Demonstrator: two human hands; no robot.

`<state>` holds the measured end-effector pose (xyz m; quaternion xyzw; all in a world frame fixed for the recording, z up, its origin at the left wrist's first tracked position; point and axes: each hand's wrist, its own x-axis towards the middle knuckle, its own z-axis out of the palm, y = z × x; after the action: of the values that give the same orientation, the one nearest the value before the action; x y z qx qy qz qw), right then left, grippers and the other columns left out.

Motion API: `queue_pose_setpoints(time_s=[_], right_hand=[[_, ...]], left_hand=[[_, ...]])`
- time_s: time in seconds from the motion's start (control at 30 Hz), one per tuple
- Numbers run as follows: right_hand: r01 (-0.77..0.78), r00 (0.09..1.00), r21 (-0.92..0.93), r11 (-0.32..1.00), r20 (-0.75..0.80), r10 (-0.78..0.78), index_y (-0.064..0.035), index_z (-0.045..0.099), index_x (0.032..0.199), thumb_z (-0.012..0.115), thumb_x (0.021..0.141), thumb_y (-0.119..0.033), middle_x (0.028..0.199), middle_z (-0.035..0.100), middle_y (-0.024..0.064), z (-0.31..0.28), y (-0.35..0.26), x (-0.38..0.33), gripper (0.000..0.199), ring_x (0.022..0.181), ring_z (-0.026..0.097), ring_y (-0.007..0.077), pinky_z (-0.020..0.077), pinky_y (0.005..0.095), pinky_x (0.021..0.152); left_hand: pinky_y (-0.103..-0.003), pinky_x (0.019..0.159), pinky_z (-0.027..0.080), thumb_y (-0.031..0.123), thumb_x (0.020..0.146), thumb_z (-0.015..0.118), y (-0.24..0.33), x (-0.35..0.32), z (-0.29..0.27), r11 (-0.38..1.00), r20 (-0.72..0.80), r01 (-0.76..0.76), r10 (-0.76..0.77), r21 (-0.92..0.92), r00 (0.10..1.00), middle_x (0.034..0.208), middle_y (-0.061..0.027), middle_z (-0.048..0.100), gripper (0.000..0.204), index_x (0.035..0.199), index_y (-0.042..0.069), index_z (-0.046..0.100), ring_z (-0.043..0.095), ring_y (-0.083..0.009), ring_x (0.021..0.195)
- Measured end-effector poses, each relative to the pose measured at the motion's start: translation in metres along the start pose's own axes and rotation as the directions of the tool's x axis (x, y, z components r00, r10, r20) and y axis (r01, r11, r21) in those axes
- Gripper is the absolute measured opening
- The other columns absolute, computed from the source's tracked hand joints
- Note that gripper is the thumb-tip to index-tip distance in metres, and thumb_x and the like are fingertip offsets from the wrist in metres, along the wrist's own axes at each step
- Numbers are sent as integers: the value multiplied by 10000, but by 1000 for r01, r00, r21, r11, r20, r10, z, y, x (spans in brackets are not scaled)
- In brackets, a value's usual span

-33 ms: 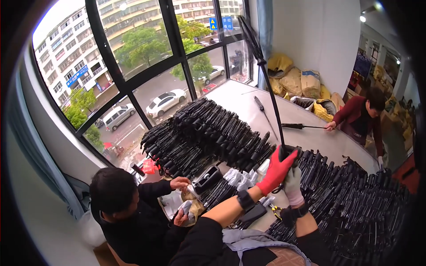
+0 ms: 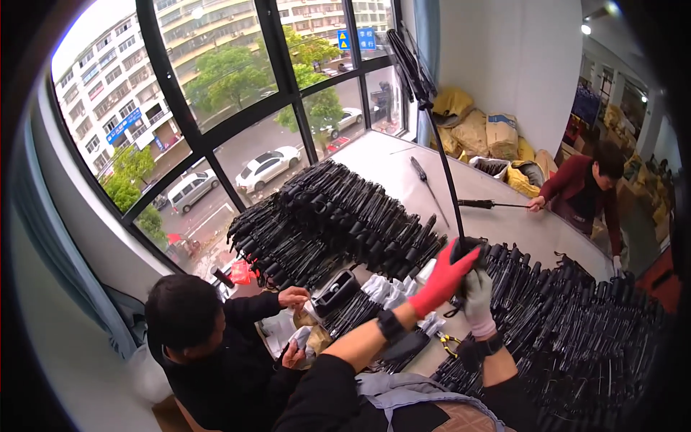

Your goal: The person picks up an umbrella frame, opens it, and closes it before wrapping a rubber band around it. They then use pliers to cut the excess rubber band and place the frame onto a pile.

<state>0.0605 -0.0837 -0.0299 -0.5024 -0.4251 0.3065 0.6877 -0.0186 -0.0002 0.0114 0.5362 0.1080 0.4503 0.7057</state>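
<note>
Both hands (image 2: 444, 282) (image 2: 476, 302) grip umbrella (image 2: 445, 165); ribs (image 2: 412, 70) spread slightly wider.

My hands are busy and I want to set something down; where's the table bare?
The far table, between window frame, left pile and loose umbrella, is bare save a thin rod. Another bare strip lies between the co-worker's umbrella and the right pile. The near side by your left hand is crowded.

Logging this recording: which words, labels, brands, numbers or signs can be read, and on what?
Blue road sign outside: white characters, not transcribed.
Blue building sign across the street: too small to read.
Tan sack: print too blurred.
Black umbrella in hand: no readable text.
</note>
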Motion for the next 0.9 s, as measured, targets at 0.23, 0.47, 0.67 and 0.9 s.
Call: queue_pose_setpoints(time_s=[0.23, 0.47, 0.67, 0.9], right_hand=[[-254, 939, -100, 962, 212, 270, 9, 559, 996, 545, 939, -377, 591, 509, 28, -81, -33, -108, 390, 426, 405, 69, 297, 219, 401], [-316, 943, 1, 949, -108, 314, 7, 552, 1128, 555, 936, -407, 644, 539, 47, -43, -23, -128, 457, 446, 426, 90, 324, 223, 417], [-141, 971, -234, 962, -222, 89, 6, 496, 1215, 426, 1017, -282, 755, 518, 71, -6, -39, -40, 356, 601, 489, 111, 388, 235, 507], [-131, 991, -152, 980, 20, 136, 54, 519, 1180, 427, 1019, -285, 878, 562, 95, -30, 16, -39, 387, 746, 541, 165, 465, 288, 670]], left_hand=[[-370, 880, 460, 538, 905, 565, 96, 83, -153, 830, 0, 20, -25, -557, 1000, 1313, -152, 493, 703, 1402, 88, 354, 532, -266, 1038], [-302, 645, 511, 399, 906, 604, 85, 131, -124, 725, 313, 172, 63, -667, 948, 794, -70, 601, 423, 1120, 36, 570, 555, -154, 645], [-305, 580, 495, 200, 882, 644, 20, 52, 15, 762, 182, 323, -266, -562, 946, 677, 1, 538, 156, 919, 54, 605, 541, -145, 560], [-276, 644, 509, 231, 877, 671, 15, 31, 5, 879, 17, 289, -306, -379, 952, 744, -2, 573, 210, 967, 64, 582, 596, -117, 677]])
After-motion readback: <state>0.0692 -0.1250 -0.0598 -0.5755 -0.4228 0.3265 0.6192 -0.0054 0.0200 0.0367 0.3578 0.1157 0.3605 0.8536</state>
